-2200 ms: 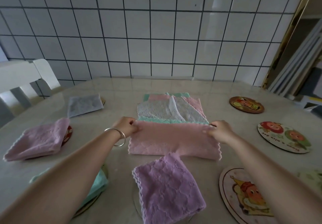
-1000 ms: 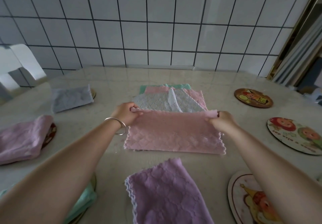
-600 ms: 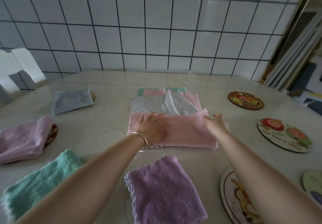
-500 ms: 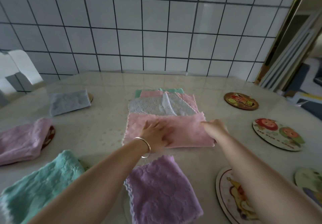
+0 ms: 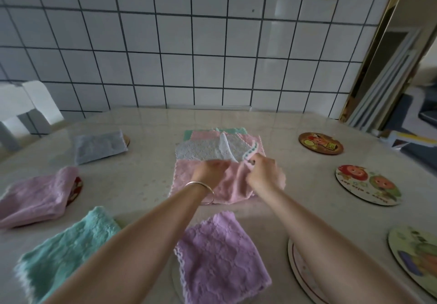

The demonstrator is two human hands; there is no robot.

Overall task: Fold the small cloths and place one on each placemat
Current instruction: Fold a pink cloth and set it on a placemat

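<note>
1. Since half a second ago, your right hand has carried the right end of the pink cloth over toward the middle, so the cloth now lies narrower than before.
2. Your left hand, with a bracelet at the wrist, has stayed on the cloth's middle; its fingers lie flat on the fabric, pressing it down, not curled round it.
3. Your right hand's fingers are curled and pinch the cloth's scalloped corner, held just beside your left fingertips.
4. The pink cloth sits at the table's centre, overlapping the near edge of the stack of unfolded cloths.
5. To the left, a grey cloth, a folded pink cloth and a green cloth each lie over a mat; the view has shifted, so more of the green one shows.
6. Nearest you lies a purple cloth.
7. On the right, four round placemats lie bare.
</note>
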